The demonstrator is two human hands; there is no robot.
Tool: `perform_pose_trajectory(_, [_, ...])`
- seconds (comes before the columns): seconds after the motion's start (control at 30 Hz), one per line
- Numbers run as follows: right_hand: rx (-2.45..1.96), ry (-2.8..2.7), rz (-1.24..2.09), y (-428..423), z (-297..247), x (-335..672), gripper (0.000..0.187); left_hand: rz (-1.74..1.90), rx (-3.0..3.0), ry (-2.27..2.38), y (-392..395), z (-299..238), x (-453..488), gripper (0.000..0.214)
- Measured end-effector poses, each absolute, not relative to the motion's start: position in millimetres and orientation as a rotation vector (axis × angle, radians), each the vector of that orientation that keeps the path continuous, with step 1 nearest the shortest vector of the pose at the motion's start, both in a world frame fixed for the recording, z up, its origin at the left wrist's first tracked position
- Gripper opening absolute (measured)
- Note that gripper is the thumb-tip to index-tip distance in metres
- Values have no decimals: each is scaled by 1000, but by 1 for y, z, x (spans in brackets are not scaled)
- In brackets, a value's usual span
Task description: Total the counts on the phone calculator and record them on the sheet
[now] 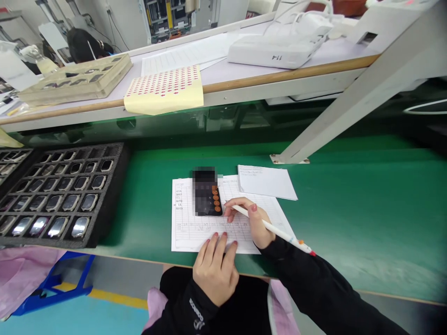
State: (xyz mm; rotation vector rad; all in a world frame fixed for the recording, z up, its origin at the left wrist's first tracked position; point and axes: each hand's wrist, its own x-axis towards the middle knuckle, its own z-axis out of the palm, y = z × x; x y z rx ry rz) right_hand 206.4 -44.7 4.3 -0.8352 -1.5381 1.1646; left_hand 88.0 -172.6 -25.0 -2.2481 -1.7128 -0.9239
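A printed form sheet (195, 228) lies on the green bench. My right hand (253, 223) is closed round a white pen (279, 232), its tip on the sheet next to a black phone (206, 193) that shows orange buttons. My left hand (214, 267) lies flat on the sheet's near edge, fingers stretched out, holding nothing.
A second paper (267, 181) lies beyond the form. A black foam tray (104, 209) of several small glossy parts sits at left. The upper shelf (279, 77) carries a yellow sheet of red dot stickers (164, 88), a beige tray (75, 79) and a white device (275, 49). A slanted white strut (335, 111) stands on the bench.
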Motion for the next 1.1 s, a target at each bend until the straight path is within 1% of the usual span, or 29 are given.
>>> perform_pose_trajectory(0.13, [-866,-1454,1291,-45,8,203,47,-930,-2252,-1707,-173,-26,88,42])
perform_pose_trajectory(0.23, [-917,-1375,1459,-48,9,199,41,-934,-2250,-1709,-173,-26,88,42])
perform_pose_trajectory(0.37, [-1155,-1309,1622,-58,13,190,37,-955,-2222,-1699,-172,-26,89,41])
perform_pose_trajectory(0.47, [-1300,-1339,1489,-64,14,185,39,-961,-2219,-1694,-171,-26,89,40])
perform_pose_trajectory(0.6, [-1319,-1668,1057,-63,14,183,44,-954,-2218,-1688,-171,-26,89,41])
perform_pose_trajectory(0.67, [-1318,-1793,934,-61,13,183,43,-963,-2209,-1682,-170,-27,89,40])
perform_pose_trajectory(0.8, [-1277,-1922,863,-61,13,182,39,-978,-2201,-1687,-171,-28,90,38])
perform_pose_trajectory(1.1, [-1229,-2006,844,-62,10,184,36,-987,-2189,-1687,-171,-27,90,36])
